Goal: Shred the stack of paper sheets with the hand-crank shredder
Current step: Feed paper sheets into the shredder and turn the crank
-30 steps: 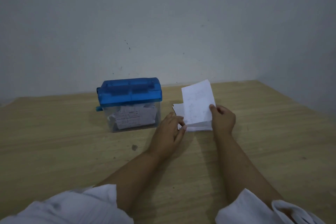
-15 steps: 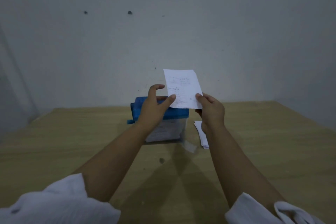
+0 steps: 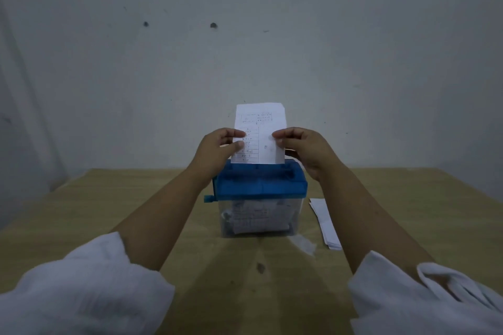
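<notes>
White sheet [image 3: 268, 128], long axis vert., atop shredder [image 3: 260, 185], pinched by L fingers [image 3: 236, 134], R fingers [image 3: 283, 134].

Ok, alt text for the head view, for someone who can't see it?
The left hand and right hand pinch a printed paper sheet upright by its side edges, its bottom edge at the slot of a blue-topped shredder on a wooden table. Its clear bin holds paper; a stack of sheets lies to the shredder's right.

I count two hands: one left hand [image 3: 217, 145], one right hand [image 3: 304, 151]. One sheet [image 3: 262, 122] is pinched between them, and one shredder [image 3: 260, 187] sits just below. One stack of sheets [image 3: 325, 221] lies nearer than the right hand. One counter [image 3: 81, 212], two sleeves [image 3: 81, 294].
</notes>
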Demonstrator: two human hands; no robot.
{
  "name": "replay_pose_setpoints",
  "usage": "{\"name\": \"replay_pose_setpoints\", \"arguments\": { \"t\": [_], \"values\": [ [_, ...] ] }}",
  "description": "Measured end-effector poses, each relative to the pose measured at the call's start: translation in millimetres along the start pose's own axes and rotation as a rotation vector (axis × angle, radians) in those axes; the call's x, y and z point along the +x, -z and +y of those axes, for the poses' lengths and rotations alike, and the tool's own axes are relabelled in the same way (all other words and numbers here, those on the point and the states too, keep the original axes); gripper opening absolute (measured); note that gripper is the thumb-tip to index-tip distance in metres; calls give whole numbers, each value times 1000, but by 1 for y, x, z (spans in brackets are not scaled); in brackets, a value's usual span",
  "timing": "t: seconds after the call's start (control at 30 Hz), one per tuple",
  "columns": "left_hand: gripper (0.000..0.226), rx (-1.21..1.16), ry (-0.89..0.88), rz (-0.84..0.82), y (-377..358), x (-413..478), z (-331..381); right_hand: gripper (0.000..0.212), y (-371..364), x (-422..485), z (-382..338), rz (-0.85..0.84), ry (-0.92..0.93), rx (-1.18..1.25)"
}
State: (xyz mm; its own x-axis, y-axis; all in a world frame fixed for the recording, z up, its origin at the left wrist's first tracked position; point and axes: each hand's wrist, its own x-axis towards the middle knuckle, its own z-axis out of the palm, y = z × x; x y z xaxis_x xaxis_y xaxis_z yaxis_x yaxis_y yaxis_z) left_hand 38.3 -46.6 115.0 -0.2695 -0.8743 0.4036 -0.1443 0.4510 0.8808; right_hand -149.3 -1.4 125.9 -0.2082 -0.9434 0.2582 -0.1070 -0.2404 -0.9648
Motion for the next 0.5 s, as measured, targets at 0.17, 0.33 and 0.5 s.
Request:
{"name": "replay_pose_setpoints", "arguments": {
  "t": [0.17, 0.33, 0.5],
  "values": [
    [14, 31, -26, -12, 0, 15, -18, 14, 0, 16, 13, 46, 66, -113],
    [12, 27, 3, -64, 1, 12, -32, 13, 1, 7, 37, 29, 30, -62],
    [12, 30, 0, -81, 4, 4, -30, 13, 2, -5, 44, 27, 23, -32]
  ]
}}
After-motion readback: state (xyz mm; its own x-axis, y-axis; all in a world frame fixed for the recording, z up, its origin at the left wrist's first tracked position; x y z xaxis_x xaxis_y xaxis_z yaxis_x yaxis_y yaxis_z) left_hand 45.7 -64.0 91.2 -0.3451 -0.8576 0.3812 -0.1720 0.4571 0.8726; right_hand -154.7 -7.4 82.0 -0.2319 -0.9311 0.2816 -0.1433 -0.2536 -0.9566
